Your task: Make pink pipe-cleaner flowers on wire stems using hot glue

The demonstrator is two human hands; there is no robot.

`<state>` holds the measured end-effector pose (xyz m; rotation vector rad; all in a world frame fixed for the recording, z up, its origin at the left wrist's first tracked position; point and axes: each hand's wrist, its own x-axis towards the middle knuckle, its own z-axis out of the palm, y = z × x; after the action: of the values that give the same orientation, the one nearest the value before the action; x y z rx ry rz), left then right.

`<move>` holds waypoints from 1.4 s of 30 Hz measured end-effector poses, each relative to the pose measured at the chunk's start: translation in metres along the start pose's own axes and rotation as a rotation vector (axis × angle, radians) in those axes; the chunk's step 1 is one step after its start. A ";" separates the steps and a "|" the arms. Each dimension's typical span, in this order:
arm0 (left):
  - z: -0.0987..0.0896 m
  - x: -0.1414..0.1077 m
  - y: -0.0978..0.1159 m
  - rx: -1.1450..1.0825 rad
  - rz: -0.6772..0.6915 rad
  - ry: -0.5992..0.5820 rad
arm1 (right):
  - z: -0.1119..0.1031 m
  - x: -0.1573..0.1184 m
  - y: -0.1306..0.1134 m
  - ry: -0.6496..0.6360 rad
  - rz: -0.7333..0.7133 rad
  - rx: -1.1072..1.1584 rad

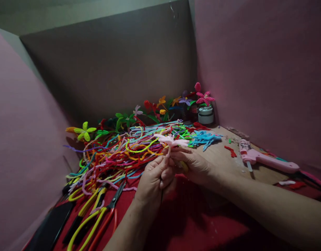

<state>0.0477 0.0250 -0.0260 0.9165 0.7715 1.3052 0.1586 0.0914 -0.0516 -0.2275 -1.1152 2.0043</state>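
A pale pink pipe-cleaner flower [171, 140] is held up in front of me, its petals spread above its stem. My left hand [156, 174] is closed with thumb and fingers pinching the stem just under the petals. Close beside it, my right hand [193, 163] is curled at the flower's base, its fingers bent behind the stem. Something yellow [184, 166] shows under the right hand's fingers; what it is cannot be made out. Behind both hands lies a heap of many-coloured pipe cleaners [118, 153].
Scissors with yellow and red handles [99, 218] and a black flat object [52, 223] lie at the lower left. To the right are a pink glue gun [267, 160] and blue pipe-cleaner pieces [204, 138]. Finished flowers [84, 131] line the back wall near a white container [205, 115].
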 end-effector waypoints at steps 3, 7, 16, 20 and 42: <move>-0.006 0.001 -0.001 -0.108 -0.039 -0.129 | 0.000 -0.002 -0.003 -0.025 -0.018 -0.053; -0.006 0.000 0.001 -0.077 -0.070 -0.119 | 0.002 -0.004 -0.004 0.041 -0.058 -0.069; -0.006 -0.001 -0.010 1.286 0.484 0.364 | 0.005 -0.001 -0.002 0.180 -0.099 -0.023; -0.017 0.001 -0.015 1.746 0.649 0.365 | 0.007 -0.001 0.000 0.172 -0.142 -0.034; -0.008 0.000 -0.001 1.036 0.332 0.265 | 0.009 -0.005 -0.010 0.036 -0.120 -0.182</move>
<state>0.0413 0.0259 -0.0304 1.7592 1.6223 1.3023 0.1632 0.0855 -0.0395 -0.2834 -1.2598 1.7884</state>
